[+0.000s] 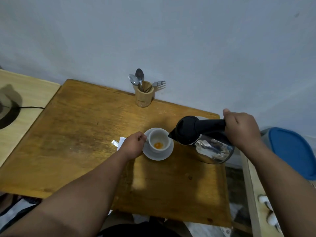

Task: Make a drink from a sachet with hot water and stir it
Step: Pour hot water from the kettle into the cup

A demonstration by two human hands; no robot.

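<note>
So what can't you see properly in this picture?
- Head view: the sachet is mostly hidden behind the left hand; its print is too small to read.
- The cup handle is covered by that hand.
- Whether water is flowing from the kettle spout is too fine to tell.
- The blue lid is cut off by the right edge.
- The right hand hides the kettle handle's end.

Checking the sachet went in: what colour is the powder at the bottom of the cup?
Orange, a small patch of powder in the white cup; head view.
</note>
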